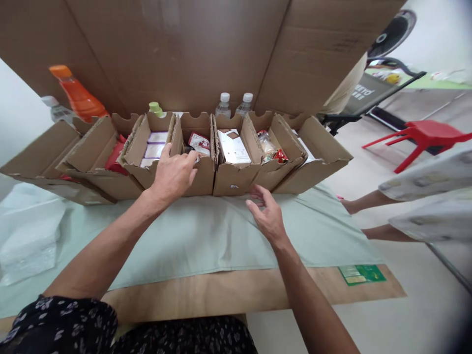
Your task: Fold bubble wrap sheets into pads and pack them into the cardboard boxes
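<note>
My left hand (pixel 175 172) is over the front edge of a middle cardboard box (pixel 197 179), its fingers apart and no object seen in them. Just beyond the fingertips, a red and white packet (pixel 200 143) lies in that box with darker items. The box to its left holds white packs with purple edges (pixel 155 145). My right hand (pixel 268 216) is open above the green cloth, fingers loosely curved, close to the front of the boxes. A white carton (pixel 234 146) stands in the box ahead of it, and clear and red wrapped packets (pixel 271 145) fill the neighbouring one.
Behind the boxes are an orange bottle (pixel 79 96), clear bottles (pixel 223 105) and a tall cardboard panel (pixel 206 54). Clear plastic (pixel 29 236) lies at left, a green card (pixel 361 274) at the table's right edge. A person's legs (pixel 383 201) and a red stool (pixel 429 135) are at right.
</note>
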### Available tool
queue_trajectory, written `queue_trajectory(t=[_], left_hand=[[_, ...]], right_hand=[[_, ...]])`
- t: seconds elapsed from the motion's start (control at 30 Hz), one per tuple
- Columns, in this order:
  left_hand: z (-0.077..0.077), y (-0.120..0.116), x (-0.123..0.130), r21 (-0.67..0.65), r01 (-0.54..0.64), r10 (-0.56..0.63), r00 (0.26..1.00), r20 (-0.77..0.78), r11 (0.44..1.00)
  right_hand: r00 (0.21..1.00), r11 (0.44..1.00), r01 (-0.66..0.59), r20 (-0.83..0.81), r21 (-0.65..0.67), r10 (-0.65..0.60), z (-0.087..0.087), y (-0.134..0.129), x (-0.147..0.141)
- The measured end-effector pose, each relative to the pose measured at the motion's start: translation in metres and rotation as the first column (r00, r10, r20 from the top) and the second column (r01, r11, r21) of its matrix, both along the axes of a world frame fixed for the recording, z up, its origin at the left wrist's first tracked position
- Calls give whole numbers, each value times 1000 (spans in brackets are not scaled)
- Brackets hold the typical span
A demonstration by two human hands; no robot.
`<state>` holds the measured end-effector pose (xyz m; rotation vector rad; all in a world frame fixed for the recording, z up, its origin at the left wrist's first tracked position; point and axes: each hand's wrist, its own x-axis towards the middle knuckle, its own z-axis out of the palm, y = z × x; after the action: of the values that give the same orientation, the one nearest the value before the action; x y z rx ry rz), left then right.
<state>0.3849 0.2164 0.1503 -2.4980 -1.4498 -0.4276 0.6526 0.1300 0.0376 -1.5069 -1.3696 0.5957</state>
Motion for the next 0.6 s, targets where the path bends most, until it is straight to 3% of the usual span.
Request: queue_trajectory(t=[0.2,0.37,0.6], left_hand=[[3,3,-10,-59,21,-17,998,56,998],[6,4,-17,-40,-8,5,998,-60,999],[4,8,-30,-45,-19,16,999,-51,999]], right_hand=[[1000,1000,1,30,-25,0,-1,15,-9],[998,999,28,48,-32,-27,3,23,-19],[998,997,-43,32,-65,45,2,27,-21]])
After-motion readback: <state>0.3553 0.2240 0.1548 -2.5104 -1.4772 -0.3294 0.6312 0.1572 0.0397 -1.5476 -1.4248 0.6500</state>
